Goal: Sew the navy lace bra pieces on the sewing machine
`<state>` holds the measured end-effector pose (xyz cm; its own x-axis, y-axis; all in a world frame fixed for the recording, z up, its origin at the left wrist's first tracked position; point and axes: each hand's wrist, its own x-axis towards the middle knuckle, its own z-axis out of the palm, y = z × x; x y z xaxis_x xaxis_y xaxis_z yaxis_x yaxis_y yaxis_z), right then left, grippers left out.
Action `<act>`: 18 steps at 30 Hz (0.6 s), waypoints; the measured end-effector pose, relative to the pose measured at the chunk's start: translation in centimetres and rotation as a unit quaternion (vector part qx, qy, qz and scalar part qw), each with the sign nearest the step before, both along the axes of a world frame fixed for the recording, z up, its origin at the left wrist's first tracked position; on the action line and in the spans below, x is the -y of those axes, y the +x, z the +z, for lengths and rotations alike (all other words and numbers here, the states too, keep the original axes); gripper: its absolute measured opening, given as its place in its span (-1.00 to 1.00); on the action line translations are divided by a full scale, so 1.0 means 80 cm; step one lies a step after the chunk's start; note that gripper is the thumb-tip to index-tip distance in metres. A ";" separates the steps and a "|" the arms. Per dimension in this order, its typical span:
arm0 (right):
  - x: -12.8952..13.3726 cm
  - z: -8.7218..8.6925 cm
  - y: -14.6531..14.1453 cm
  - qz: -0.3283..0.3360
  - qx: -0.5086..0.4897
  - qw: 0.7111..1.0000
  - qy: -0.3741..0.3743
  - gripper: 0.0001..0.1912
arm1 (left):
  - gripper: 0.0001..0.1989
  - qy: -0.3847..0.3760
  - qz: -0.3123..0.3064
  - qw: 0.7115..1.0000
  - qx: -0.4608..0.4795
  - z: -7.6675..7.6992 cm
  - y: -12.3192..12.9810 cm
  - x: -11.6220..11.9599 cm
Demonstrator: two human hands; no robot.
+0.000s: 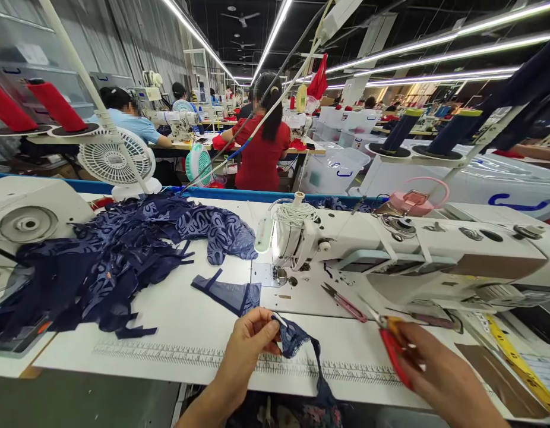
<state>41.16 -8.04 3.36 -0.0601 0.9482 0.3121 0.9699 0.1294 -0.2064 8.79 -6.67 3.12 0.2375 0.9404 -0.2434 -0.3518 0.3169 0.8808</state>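
Note:
My left hand [252, 336] is closed, thumb against fingers, on a navy lace garment piece [295, 339]. A narrow strap hangs from the piece over the table's front edge, and a small white strip shows at the pinch. Off to the right, my right hand [429, 362] is wrapped round scissors [393, 351] with red and orange handles; motion blurs them. Their blades point up and left, near pink-handled thread snips [345, 302] lying on the table. Another navy piece [230, 291] of mesh and lace lies flat beyond my left hand, partly by the needle plate.
A white sewing machine [417, 244] spans the right side. Navy lace garments [110, 261] are heaped at the left. A printed ruler [168, 355] runs along the front edge; a yellow tape measure [520, 362] lies right. Co-workers sit ahead, one in a red top [259, 151].

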 end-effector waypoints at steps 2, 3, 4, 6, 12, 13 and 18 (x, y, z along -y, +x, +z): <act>0.004 0.013 -0.049 0.116 -0.074 0.988 -0.064 -0.84 | -0.72 0.006 0.002 1.000 -0.014 0.002 0.001 0.000; 0.005 0.020 -0.072 0.139 -0.080 0.985 -0.061 -0.85 | -0.72 0.009 0.005 1.000 -0.024 0.004 0.002 0.000; 0.005 0.026 -0.091 0.158 -0.075 0.982 -0.066 -0.84 | -0.72 0.013 0.008 0.999 -0.033 0.006 0.003 0.000; 0.002 0.034 -0.117 0.177 -0.054 0.980 -0.071 -0.80 | -0.72 0.023 0.012 0.999 -0.043 0.008 0.005 0.000; -0.007 0.025 -0.125 0.202 0.018 0.977 -0.074 -0.73 | -0.73 0.039 0.013 0.998 -0.046 0.006 0.004 -0.003; -0.008 0.023 -0.125 0.203 0.020 0.976 -0.074 -0.73 | -0.73 0.040 0.013 0.998 -0.046 0.005 0.004 -0.004; -0.010 0.022 -0.126 0.214 0.020 0.975 -0.055 -0.77 | -0.72 0.037 0.008 0.998 -0.046 0.003 0.005 -0.004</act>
